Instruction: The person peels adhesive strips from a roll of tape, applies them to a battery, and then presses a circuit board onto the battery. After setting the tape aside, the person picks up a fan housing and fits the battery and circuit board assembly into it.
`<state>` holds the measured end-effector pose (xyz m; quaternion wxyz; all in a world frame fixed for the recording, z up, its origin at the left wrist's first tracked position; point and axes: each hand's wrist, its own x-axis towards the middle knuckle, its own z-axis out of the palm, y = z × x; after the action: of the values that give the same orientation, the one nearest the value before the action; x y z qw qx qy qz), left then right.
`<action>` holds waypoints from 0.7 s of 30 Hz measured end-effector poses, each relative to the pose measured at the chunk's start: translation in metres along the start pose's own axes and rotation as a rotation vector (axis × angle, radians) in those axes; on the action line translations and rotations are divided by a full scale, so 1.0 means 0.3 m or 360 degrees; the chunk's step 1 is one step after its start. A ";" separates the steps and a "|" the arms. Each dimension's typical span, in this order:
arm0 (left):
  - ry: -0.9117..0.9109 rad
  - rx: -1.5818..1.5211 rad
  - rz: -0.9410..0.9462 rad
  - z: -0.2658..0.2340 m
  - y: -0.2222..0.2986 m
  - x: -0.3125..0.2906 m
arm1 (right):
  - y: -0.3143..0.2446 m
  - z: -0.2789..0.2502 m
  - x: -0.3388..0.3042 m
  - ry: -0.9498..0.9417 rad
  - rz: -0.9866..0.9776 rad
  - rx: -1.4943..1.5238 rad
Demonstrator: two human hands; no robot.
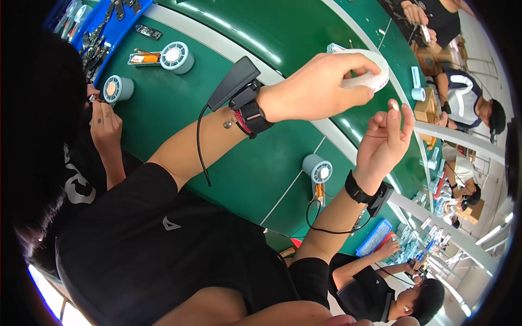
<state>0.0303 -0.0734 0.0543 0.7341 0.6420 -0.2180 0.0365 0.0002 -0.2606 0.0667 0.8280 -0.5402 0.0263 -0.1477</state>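
Observation:
My left hand (321,87) is closed round a white roll (375,68) with small red marks on its edge, which looks like tape or labels. The fingers cover part of it. Close by, my right hand (383,138) is raised with its fingertips pinched together on a small white piece (395,106). Below the hands on the green bench lies a light-blue handheld fan head (317,168) with a white round centre and an orange part exposed. Behind the roll shows part of another light-blue piece (336,48).
Two more fan heads (177,57) (118,88) stand on the left bench, near a blue tray (117,32) of dark parts. A co-worker's hand (106,122) works at the left. A green conveyor belt (244,24) runs past. Other people sit along the right, near a blue bin (375,237).

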 end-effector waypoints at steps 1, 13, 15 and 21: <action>-0.0015 0.0001 -0.0002 0.014 0.003 -0.007 | -0.009 -0.002 -0.024 -0.0048 -0.0024 0.0007; -0.0038 0.0064 0.0165 0.055 0.044 -0.029 | -0.007 -0.043 -0.106 -0.0014 -0.0365 -0.0522; -0.0116 0.0056 0.0037 0.066 0.072 -0.049 | -0.006 -0.035 -0.113 0.0027 -0.0360 -0.0498; -0.0062 0.0236 0.0067 0.042 0.064 -0.043 | -0.018 0.002 -0.104 0.0040 -0.0254 -0.0587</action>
<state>0.0088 -0.0792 0.0684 0.6792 0.6905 -0.2425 0.0556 -0.0307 -0.2536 0.0681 0.7004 -0.6812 0.0204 -0.2122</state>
